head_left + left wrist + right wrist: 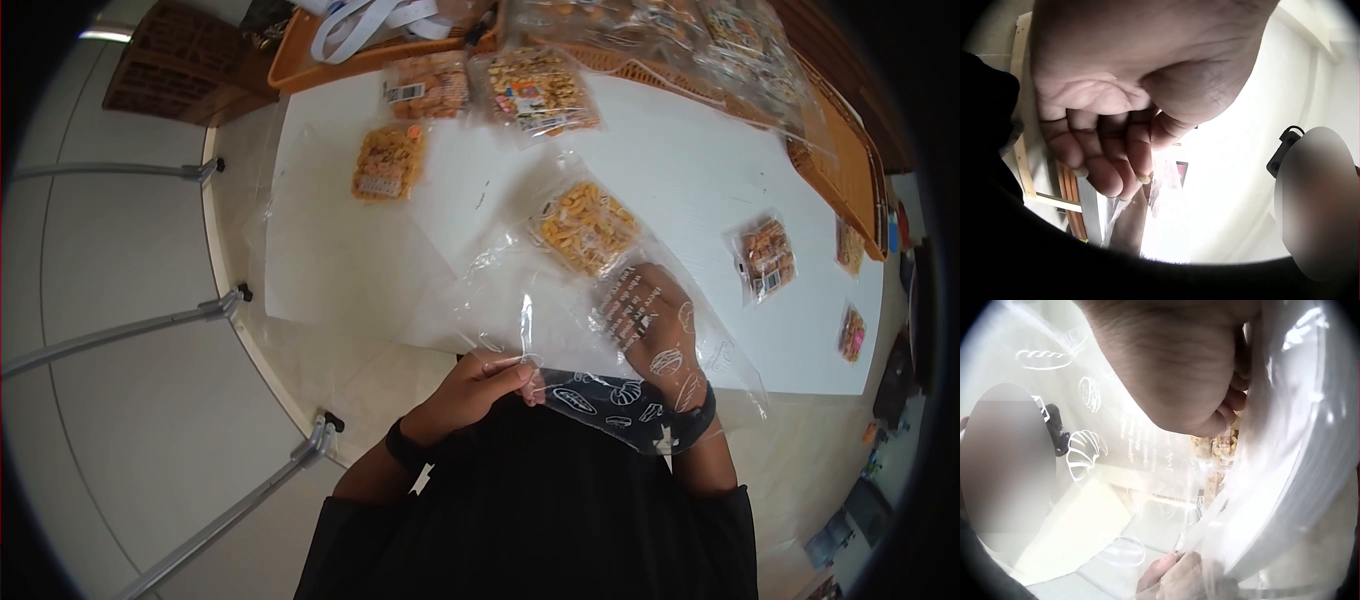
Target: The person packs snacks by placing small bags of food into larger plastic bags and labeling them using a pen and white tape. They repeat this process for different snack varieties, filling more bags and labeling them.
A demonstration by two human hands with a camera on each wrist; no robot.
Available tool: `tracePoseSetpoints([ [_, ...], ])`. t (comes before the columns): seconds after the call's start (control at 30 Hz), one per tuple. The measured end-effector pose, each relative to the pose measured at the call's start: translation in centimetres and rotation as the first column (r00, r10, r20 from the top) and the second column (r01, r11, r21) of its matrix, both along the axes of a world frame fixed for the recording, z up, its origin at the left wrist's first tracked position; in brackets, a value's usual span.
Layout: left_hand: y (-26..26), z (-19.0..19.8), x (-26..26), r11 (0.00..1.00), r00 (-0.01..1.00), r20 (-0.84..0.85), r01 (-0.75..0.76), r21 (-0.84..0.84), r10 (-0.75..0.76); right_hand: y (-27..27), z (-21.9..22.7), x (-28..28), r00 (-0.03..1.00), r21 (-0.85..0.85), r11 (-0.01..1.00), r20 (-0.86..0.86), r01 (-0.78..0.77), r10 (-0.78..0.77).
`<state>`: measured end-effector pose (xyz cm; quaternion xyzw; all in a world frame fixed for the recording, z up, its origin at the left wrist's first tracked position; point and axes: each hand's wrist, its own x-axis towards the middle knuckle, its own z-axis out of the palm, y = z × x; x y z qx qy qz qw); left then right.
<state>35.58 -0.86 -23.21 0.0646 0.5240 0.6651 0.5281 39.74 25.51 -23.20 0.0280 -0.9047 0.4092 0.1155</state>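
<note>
A large clear plastic bag (725, 370) with white bread drawings and lettering spreads over the table's near edge. My left hand (490, 385) pinches the edge of its mouth between thumb and fingers; in the left wrist view those fingers (1107, 169) are curled. Inside the bag is my right hand (655, 325), seen through the film. It grips the near corner of a clear pack of yellow curved snacks (585, 228). In the right wrist view the right hand's fingers (1232, 409) curl at the snack pack (1225, 447), the fingertips partly hidden.
On the white table (690, 190), a pack of yellow snacks (388, 163) lies left, with a brown pack (428, 85) and a mixed pack (535, 92) behind. More small packs, including a reddish-brown one (768, 257), lie right. An orange basket (845, 195) borders the back.
</note>
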Motion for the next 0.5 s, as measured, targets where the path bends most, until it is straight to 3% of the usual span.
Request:
tracePoseSetpoints([
  [0.17,-0.2,-0.8,0.2,0.998,0.998,-0.052,0.02,0.06,-0.017,-0.2,0.5,0.1,0.995,0.008,0.999,0.091,0.048,-0.048],
  [0.27,0.0,-0.9,0.9,0.993,0.995,-0.072,-0.058,0.1,0.065,-0.4,0.9,-0.1,0.992,0.022,0.998,0.112,0.059,-0.061],
  [0.3,-0.4,-0.2,0.5,0.99,0.966,-0.218,0.135,-0.046,-0.142,-0.3,1.0,0.0,0.99,0.029,0.997,0.121,0.066,-0.069],
  [0.37,-1.2,2.8,-0.5,0.816,0.738,-0.374,0.421,-0.396,-0.562,0.1,0.9,0.6,0.98,0.068,0.996,0.189,0.051,-0.063],
  [0.4,-1.6,4.6,0.5,0.87,0.752,-0.472,0.277,-0.409,-0.461,0.2,1.3,0.8,0.976,0.06,0.998,0.212,0.029,-0.041],
  [0.5,-4.0,9.2,-1.9,0.91,0.759,-0.553,0.125,-0.396,-0.344,0.9,1.0,1.6,0.976,0.017,1.0,0.216,-0.013,0.009],
])
